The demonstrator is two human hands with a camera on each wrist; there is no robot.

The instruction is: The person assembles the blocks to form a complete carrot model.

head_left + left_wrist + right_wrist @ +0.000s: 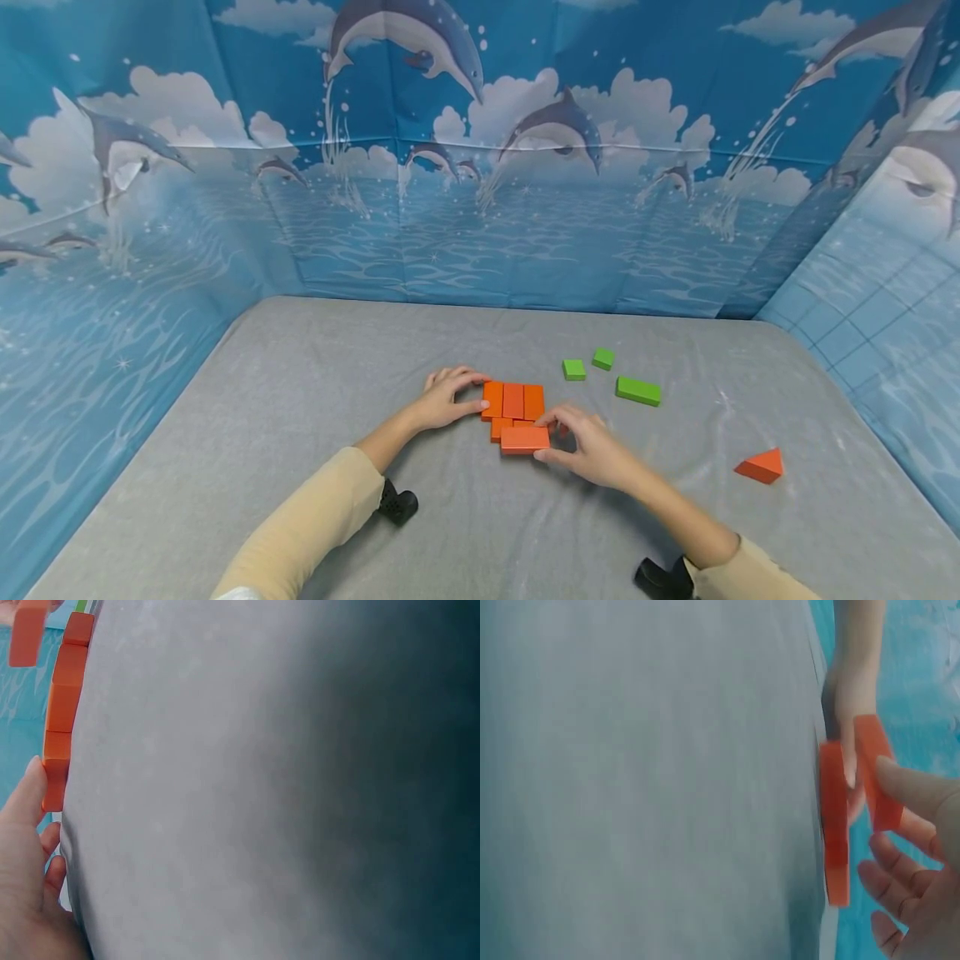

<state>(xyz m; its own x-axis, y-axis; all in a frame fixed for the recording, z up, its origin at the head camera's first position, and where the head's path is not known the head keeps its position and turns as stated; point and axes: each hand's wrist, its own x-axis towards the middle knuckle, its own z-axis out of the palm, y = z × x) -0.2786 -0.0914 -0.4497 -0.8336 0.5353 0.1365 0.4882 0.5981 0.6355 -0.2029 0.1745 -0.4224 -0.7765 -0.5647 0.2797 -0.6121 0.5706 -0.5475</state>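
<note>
On the grey surface lies a flat group of orange blocks (513,401), three side by side at the far end and smaller ones nearer, partly hidden. My left hand (444,398) rests at the group's left side, thumb and a fingertip touching the leftmost block. In the left wrist view the thumb (28,791) lies against an orange block's end. My right hand (588,446) pinches an orange rectangular block (525,440) between thumb and fingers. The right wrist view shows this held block (876,772) raised apart from the group (834,802).
Two small green blocks (573,370) and a longer green block (638,391) lie beyond my right hand. Farther right sits an orange triangular block (762,466). A dolphin-print curtain (480,225) encloses the back and sides of the grey surface (360,333).
</note>
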